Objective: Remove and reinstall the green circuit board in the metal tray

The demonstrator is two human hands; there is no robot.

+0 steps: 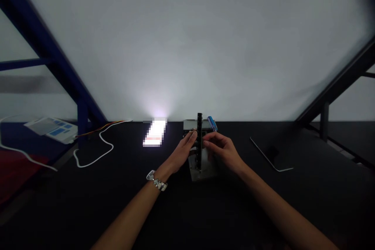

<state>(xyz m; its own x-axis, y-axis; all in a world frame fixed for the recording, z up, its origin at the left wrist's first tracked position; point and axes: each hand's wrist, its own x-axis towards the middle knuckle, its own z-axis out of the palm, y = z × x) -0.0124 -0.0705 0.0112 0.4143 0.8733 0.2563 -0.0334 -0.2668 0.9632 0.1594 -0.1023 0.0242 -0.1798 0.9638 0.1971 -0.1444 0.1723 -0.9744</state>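
Note:
A narrow black upright panel [199, 140], seen nearly edge-on, stands on a flat grey metal base plate [205, 172]. My left hand [186, 148] is closed at the panel's left side, its thumb and fingers pressed against it. On the opposite side, my right hand [221, 147] has its thumb and index finger in a pinch close to the panel. What lies between those fingertips, if anything, is too small to make out. Just behind, a blue cylindrical item [212, 123] leans by a light grey flat piece [190, 125].
A glowing, pixelated screen [155, 134] lies left of the panel. A white cable [109, 152] curls farther left, near a printed sheet [54, 129]. An L-shaped metal rod [268, 159] rests at right on the black table [175, 218]. Blue frame bars [49, 47] rise at left.

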